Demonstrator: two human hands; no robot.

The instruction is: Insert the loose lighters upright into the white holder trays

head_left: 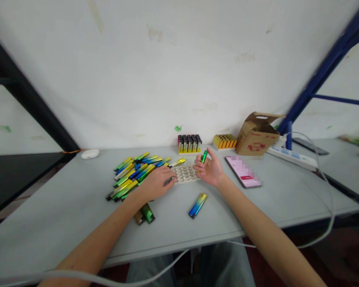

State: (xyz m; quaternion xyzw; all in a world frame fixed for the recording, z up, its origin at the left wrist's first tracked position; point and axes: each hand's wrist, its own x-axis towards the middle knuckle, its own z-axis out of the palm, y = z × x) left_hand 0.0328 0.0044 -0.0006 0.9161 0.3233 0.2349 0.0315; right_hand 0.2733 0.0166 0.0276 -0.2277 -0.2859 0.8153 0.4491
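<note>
In my right hand [211, 169] is a shiny green lighter [204, 156], upright between the curled fingers over the right end of a white tray [187, 175] with rows of round holes. My left hand [159, 184] is at the tray's left end, fingers bent and closed around a small dark piece that I cannot make out. Left of it lies a heap of lighters [124, 185] in green, yellow and blue. A blue-and-yellow lighter [198, 205] lies alone in front of the tray. A yellow lighter [178, 162] rests at the tray's back edge.
By the wall stand a block of upright black-topped lighters [190, 144] and a tray of orange cylinders [225, 141]. Right of them are an open cardboard box [255, 137], a phone [243, 171] and a power strip [293, 157]. A white case [90, 154] sits far left.
</note>
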